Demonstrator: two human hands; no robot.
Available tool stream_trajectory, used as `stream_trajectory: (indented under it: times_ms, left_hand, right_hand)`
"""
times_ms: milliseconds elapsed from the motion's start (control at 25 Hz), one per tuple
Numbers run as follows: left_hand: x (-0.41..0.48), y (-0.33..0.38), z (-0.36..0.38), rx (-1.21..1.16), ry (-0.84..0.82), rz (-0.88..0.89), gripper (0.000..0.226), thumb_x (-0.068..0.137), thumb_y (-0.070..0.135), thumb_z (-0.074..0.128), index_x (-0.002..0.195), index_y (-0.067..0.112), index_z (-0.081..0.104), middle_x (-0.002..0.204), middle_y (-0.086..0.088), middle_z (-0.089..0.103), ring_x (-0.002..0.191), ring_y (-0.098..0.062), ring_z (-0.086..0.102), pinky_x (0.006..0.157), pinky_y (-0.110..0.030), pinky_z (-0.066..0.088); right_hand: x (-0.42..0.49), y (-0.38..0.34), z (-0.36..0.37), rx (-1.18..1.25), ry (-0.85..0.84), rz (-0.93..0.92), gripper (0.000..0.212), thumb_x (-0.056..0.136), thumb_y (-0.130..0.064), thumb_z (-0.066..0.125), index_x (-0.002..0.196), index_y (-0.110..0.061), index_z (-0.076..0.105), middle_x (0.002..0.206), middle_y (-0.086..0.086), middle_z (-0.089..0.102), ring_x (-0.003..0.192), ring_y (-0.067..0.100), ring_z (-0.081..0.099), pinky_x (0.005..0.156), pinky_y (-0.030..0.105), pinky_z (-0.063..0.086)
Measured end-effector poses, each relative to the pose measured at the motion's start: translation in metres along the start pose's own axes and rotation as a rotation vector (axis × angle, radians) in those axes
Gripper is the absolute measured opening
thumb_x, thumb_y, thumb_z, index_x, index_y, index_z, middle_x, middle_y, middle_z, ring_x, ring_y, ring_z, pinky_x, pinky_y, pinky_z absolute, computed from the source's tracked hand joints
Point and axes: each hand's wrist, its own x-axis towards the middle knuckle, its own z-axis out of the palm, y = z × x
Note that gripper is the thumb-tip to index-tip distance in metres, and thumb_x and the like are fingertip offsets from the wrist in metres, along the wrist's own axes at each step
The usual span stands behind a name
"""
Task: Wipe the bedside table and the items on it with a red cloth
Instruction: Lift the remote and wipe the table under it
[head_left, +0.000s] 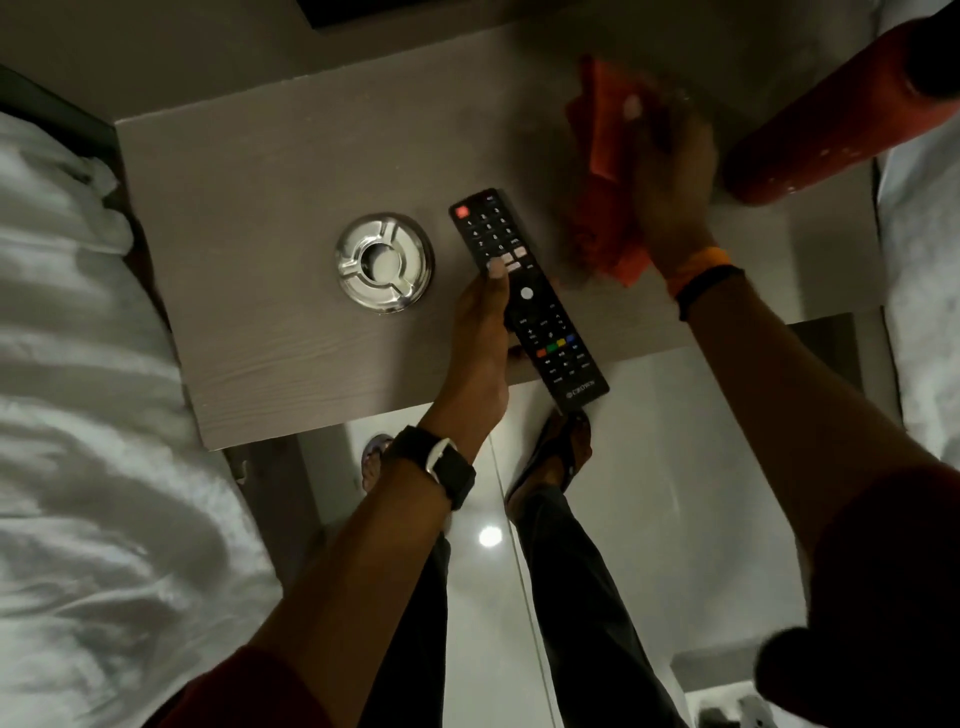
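The grey wood-grain bedside table (249, 270) fills the middle of the head view. My left hand (480, 338) grips a black remote control (540, 312), thumb on its buttons; its lower end hangs past the table's front edge. My right hand (670, 192), blurred, presses a crumpled red cloth (605, 171) against the tabletop at the right rear. A shiny metal ashtray (384, 261) sits on the table just left of the remote.
A red cylindrical lamp base (826, 114) stands at the table's right rear, close to my right hand. A bed with white bedding (78, 415) lies along the left. My legs and sandalled feet (556, 457) stand on the glossy floor below the table's front edge.
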Motion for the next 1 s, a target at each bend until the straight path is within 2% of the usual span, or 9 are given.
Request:
stream_trajectory:
  times_ms: [80,120,200,280,400,520,720,840,1000]
  left_hand:
    - [0.011,0.010,-0.004,-0.015,0.064,0.107,0.033,0.106,0.039,0.037,0.113,0.019,0.062,0.091,0.001,0.074,0.079,-0.010,0.072,0.069,-0.029,0.059]
    - [0.016,0.014,-0.007,-0.036,0.097,0.146,0.030,0.107,0.037,0.038,0.106,0.021,0.063,0.083,0.001,0.075,0.070,-0.009,0.071,0.062,-0.025,0.058]
    - [0.022,0.022,-0.011,-0.086,0.140,0.161,0.030,0.106,0.036,0.040,0.102,0.019,0.064,0.074,-0.001,0.074,0.059,-0.011,0.067,0.056,-0.024,0.055]
    - [0.026,0.025,-0.013,-0.105,0.167,0.148,0.031,0.106,0.036,0.040,0.107,0.015,0.062,0.075,-0.004,0.073,0.059,-0.012,0.066,0.055,-0.024,0.054]
    - [0.028,0.020,-0.017,-0.086,0.154,0.153,0.037,0.107,0.035,0.038,0.112,0.007,0.061,0.077,-0.006,0.070,0.057,-0.009,0.065,0.052,-0.020,0.053]
    - [0.029,0.011,-0.023,-0.110,0.125,0.172,0.042,0.106,0.035,0.039,0.120,-0.002,0.055,0.090,-0.011,0.063,0.070,-0.012,0.063,0.060,-0.022,0.054]
    - [0.031,0.005,-0.027,-0.143,0.215,0.130,0.025,0.107,0.030,0.039,0.100,0.014,0.058,0.077,-0.001,0.060,0.064,-0.009,0.059,0.058,-0.022,0.051]
    - [0.037,0.006,-0.029,-0.131,0.230,0.132,0.028,0.107,0.032,0.039,0.109,0.013,0.060,0.077,0.007,0.065,0.064,-0.003,0.064,0.058,-0.019,0.053]
    - [0.048,0.016,-0.026,0.017,0.222,0.140,0.032,0.105,0.037,0.044,0.097,0.015,0.065,0.081,0.003,0.070,0.072,-0.009,0.069,0.067,-0.028,0.058]
  right_hand:
    - [-0.012,0.016,-0.006,0.033,0.063,-0.024,0.044,0.103,-0.036,0.046,0.136,-0.007,0.053,0.131,0.012,0.060,0.121,0.022,0.059,0.104,0.048,0.049]
    - [-0.016,0.023,-0.004,-0.098,0.011,-0.036,0.052,0.103,-0.042,0.043,0.145,-0.012,0.044,0.144,0.015,0.051,0.133,0.027,0.050,0.112,0.052,0.042]
    - [-0.026,0.038,0.014,-0.580,-0.205,-0.068,0.067,0.103,-0.050,0.035,0.158,-0.017,0.016,0.166,0.016,0.016,0.155,0.031,0.015,0.123,0.063,0.011]
    - [-0.030,0.046,0.042,-0.832,-0.258,-0.121,0.074,0.103,-0.055,0.030,0.159,-0.015,0.002,0.168,0.014,-0.003,0.156,0.032,-0.005,0.122,0.065,-0.003]
    - [-0.004,0.034,0.080,-0.851,-0.252,-0.301,0.068,0.105,-0.052,0.026,0.159,-0.016,0.006,0.169,0.014,0.002,0.156,0.033,0.000,0.123,0.064,0.000]
    - [0.026,0.005,0.128,-0.917,-0.450,-0.624,0.062,0.105,-0.048,0.025,0.159,-0.019,0.013,0.168,0.012,0.010,0.156,0.034,0.007,0.122,0.067,0.005]
    - [0.032,-0.006,0.146,-0.962,-0.659,-0.991,0.058,0.104,-0.051,0.021,0.157,-0.028,0.016,0.169,0.005,0.011,0.157,0.027,0.007,0.123,0.062,0.003]
    - [0.037,0.017,0.103,-0.963,-0.631,-0.942,0.057,0.102,-0.046,0.024,0.156,-0.030,0.021,0.168,0.004,0.015,0.156,0.026,0.010,0.124,0.060,0.006]
    - [0.030,0.059,0.037,-0.921,-0.419,-0.612,0.055,0.105,-0.044,0.030,0.157,-0.033,0.018,0.169,0.009,0.011,0.157,0.028,0.008,0.125,0.057,0.009]
